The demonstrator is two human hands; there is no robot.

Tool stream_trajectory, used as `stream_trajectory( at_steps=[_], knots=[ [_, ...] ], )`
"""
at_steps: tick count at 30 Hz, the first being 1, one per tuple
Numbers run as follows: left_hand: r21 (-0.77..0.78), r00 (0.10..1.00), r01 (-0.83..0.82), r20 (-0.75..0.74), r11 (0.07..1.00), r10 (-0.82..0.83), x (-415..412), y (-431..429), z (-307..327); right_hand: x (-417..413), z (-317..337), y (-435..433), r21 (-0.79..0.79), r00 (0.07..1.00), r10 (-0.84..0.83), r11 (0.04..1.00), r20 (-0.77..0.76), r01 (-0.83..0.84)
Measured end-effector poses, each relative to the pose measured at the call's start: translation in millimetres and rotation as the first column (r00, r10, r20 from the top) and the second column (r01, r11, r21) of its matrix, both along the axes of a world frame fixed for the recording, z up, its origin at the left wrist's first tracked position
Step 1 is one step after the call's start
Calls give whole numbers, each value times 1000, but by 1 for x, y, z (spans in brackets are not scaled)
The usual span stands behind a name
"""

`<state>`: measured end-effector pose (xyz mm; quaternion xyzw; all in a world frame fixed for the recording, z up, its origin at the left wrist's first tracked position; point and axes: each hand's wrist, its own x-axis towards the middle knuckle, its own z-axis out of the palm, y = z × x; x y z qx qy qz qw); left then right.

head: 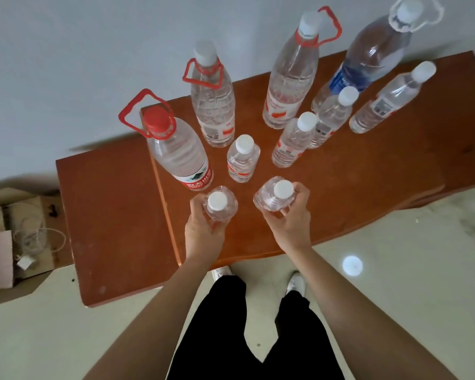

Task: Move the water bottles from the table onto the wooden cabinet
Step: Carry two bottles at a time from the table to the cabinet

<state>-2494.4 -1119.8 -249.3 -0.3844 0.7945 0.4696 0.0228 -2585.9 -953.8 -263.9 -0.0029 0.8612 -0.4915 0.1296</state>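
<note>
My left hand (pixel 203 229) grips a small clear water bottle with a white cap (pixel 219 203) from below and the side. My right hand (pixel 291 215) grips a second small white-capped bottle (pixel 275 194). Both bottles are upright over the front part of the reddish wooden cabinet top (pixel 354 193). Several more bottles stand behind them: a small one (pixel 242 159), a big red-capped one with a red handle (pixel 176 152), two tall ones with red handles (pixel 211 102) (pixel 291 75), a large blue-labelled one (pixel 368 56) and three small ones to the right (pixel 294 139).
A lower reddish wooden surface (pixel 113 215) adjoins the cabinet on the left. An open cardboard box (pixel 14 242) with cord and paper sits on the floor at far left. A white wall runs behind. My legs and shoes stand on pale tiled floor (pixel 395 270).
</note>
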Motion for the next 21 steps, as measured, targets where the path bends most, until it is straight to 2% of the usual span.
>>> stream_trajectory(
  at_steps=[4, 9, 12, 15, 18, 21],
  knots=[
    [-9, 999, 34, 24, 999, -34, -1, -6, -6, -2, -6, -2, 40, 1000, 16, 999, 14, -16],
    [-42, 996, 77, 46, 996, -75, -1, -8, 0, -7, 1, 1, 151, 991, 125, 980, 48, -131],
    [-116, 980, 175, 113, 978, -162, 5, -9, 16, -7, 14, 10, 210, 974, 210, 952, 87, -224],
    [-223, 973, 218, 128, 950, -193, 19, -6, 48, -5, 43, 23, 236, 957, 285, 928, 50, -289],
    [-410, 983, 180, 90, 894, -157, 31, 7, 88, 0, 82, 39, 218, 923, 357, 921, -141, -323],
    [-606, 995, 90, 16, 791, -101, 44, 34, 128, -3, 111, 57, 229, 811, 458, 888, -365, -399]
  ],
)
